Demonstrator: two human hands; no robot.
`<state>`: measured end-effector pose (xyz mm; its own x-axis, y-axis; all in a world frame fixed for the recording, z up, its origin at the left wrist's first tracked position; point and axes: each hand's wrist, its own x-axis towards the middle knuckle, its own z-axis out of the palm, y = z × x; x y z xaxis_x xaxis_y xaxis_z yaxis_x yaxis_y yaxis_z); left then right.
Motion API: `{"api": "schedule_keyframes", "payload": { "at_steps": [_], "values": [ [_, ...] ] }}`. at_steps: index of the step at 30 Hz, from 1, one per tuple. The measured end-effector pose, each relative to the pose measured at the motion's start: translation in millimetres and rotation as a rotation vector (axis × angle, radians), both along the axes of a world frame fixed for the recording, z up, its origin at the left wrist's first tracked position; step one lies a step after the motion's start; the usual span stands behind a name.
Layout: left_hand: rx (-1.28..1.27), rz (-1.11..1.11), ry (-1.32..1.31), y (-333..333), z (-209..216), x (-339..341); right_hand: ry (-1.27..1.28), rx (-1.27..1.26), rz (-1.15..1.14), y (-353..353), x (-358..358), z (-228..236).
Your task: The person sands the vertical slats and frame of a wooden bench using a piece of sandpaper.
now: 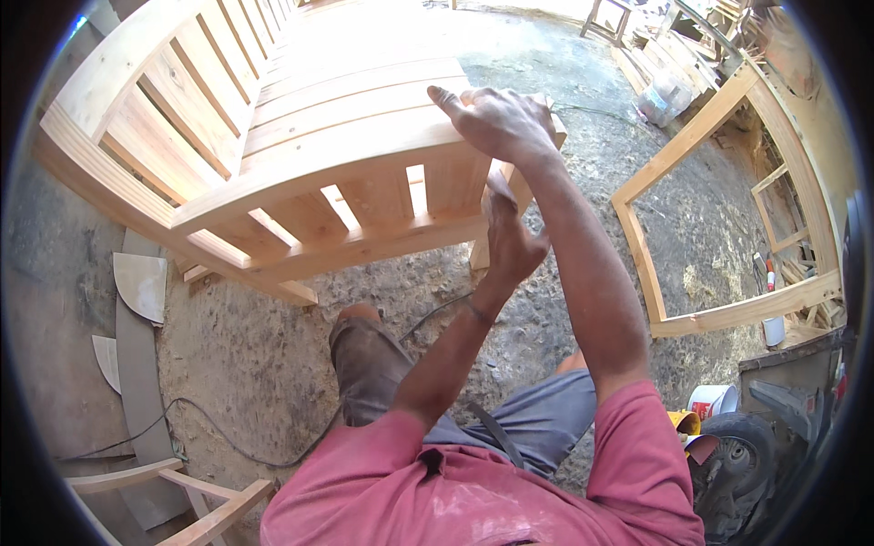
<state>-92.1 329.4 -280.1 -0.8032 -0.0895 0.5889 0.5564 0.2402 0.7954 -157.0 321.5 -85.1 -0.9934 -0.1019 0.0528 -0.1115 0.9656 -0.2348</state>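
A pale slatted wooden bench (341, 168) stands before me, its side panel and armrest (319, 156) toward me. My right hand (503, 123) lies over the armrest's right end, thumb stretched out to the left, the other fingers bent over the far side and partly hidden. Just below, my left hand (516, 241) reaches up against the corner post (521, 187) under that end. Its fingers are extended along the wood and the tips are partly covered by my right wrist. No tool shows in either hand.
To the right a wooden frame (642, 264) leans upright. Buckets (713, 400) and a wheel (736, 455) sit at the lower right. A dark cable (241, 446) snakes over the rough floor. Another wooden frame piece (214, 519) is at the lower left, scrap wood at the upper right.
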Motion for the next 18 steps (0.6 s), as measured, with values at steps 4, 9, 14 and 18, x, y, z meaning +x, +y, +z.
{"api": "schedule_keyframes", "payload": {
  "at_steps": [4,9,14,18],
  "values": [
    [0.035,-0.016,-0.043,1,2,-31,-0.02,0.036,0.016,-8,8,10],
    [0.091,0.043,0.178,7,11,-7,-0.019,-0.013,-0.011,-3,7,5],
    [0.146,-0.107,0.062,2,17,-17,0.024,0.01,-0.006,-3,7,6],
    [0.122,-0.019,0.149,6,9,0,-0.028,0.014,-0.011,0,1,3]
  ]
}}
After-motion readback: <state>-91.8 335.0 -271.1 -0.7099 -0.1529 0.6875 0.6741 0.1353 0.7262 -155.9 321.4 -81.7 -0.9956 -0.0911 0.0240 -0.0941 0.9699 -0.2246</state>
